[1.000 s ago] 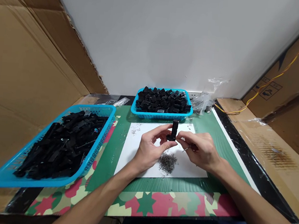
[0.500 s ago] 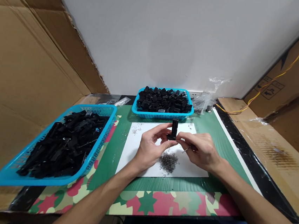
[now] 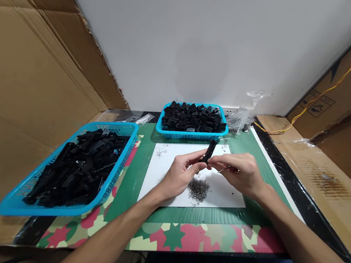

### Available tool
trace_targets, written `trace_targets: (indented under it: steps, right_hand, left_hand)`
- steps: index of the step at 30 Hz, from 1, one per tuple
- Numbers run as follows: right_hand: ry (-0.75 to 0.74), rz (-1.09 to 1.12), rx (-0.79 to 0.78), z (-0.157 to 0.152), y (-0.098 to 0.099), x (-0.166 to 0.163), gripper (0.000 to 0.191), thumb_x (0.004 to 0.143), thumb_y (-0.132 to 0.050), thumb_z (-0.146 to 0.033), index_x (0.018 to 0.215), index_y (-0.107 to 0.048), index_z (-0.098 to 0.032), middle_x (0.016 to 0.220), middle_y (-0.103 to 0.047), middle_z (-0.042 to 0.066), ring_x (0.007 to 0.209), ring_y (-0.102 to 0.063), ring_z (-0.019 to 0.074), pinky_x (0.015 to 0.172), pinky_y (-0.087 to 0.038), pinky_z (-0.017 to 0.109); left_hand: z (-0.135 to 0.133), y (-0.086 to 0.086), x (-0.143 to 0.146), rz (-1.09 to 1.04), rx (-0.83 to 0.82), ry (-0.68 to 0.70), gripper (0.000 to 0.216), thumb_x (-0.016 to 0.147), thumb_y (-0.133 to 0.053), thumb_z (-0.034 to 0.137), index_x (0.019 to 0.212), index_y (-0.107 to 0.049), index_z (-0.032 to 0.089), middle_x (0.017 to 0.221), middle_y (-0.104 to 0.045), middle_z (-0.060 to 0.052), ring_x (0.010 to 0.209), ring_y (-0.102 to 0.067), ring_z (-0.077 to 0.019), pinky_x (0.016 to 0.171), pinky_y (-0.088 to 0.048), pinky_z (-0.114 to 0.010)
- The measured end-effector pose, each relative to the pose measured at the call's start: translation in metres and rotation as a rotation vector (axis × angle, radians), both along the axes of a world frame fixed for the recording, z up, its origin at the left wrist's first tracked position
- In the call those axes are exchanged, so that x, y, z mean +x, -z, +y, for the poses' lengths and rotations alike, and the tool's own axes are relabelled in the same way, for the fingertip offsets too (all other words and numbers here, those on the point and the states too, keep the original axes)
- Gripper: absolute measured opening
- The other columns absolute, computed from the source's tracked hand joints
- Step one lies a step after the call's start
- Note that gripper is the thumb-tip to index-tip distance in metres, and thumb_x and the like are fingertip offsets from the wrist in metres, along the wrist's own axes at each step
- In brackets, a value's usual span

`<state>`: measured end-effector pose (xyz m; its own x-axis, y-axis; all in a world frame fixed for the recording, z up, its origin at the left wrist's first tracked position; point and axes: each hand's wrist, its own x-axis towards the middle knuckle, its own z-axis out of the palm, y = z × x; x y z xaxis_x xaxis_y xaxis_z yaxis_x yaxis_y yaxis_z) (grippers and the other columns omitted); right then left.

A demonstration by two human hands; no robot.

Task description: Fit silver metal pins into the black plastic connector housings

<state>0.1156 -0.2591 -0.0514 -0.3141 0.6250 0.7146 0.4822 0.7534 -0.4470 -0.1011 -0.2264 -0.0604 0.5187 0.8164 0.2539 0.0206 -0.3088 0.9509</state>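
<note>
My left hand (image 3: 181,174) pinches a small black plastic part (image 3: 208,151) by its lower end, and the part leans to the right above a white sheet (image 3: 165,176). My right hand (image 3: 239,174) is closed at the part's base, its fingertips meeting those of the left. It also holds a thin metal pin (image 3: 224,169) that sticks out between its fingers. A heap of tiny grey metal springs (image 3: 199,189) lies on the sheet just below both hands.
A blue basket (image 3: 16,205) of long black parts stands at the left. A smaller blue basket (image 3: 190,135) of black blocks stands behind the sheet. Crumpled clear bags (image 3: 240,118) lie at the back right. Cardboard walls (image 3: 29,72) flank both sides; a green mat (image 3: 134,177) covers the table.
The black part, upright before, now tilts to the right. My right hand has shifted slightly right and up. The view has drifted a little.
</note>
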Motion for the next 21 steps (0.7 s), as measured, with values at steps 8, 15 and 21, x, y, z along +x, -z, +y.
trace_targets:
  steps: [8,15,21]
  right_hand:
    - [0.041,-0.100,-0.027,-0.014,-0.004,0.015,0.015,0.100,-0.064,-0.016,0.095,-0.076,-0.022,0.079,-0.081,0.001,0.061,-0.072,0.0129,0.055,-0.050,0.022]
    - [0.168,-0.160,-0.199,-0.041,0.013,0.025,0.013,0.100,-0.063,-0.021,0.095,-0.075,-0.023,0.069,-0.075,-0.002,0.044,-0.056,0.0097,0.045,-0.040,0.023]
    - [0.179,-0.242,-0.393,-0.049,0.013,0.028,0.008,0.096,-0.064,-0.023,0.094,-0.071,-0.022,0.058,-0.058,-0.005,0.047,-0.051,0.0116,0.047,-0.035,0.024]
  left_hand:
    - [-0.006,-0.006,0.003,0.074,-0.001,0.193,0.045,0.109,-0.047,0.045,0.131,-0.075,0.018,0.102,-0.077,-0.011,0.093,-0.068,-0.0219,0.087,-0.053,-0.035]
    - [-0.010,0.001,0.007,0.255,0.279,0.040,0.040,0.091,-0.078,0.042,0.124,-0.074,0.022,0.118,-0.077,-0.009,0.107,-0.069,-0.0248,0.094,-0.051,-0.038]
    - [-0.010,0.014,0.010,0.358,0.473,0.101,0.018,0.098,-0.071,0.035,0.103,-0.080,0.021,0.098,-0.082,-0.006,0.094,-0.072,-0.0236,0.089,-0.044,-0.040]
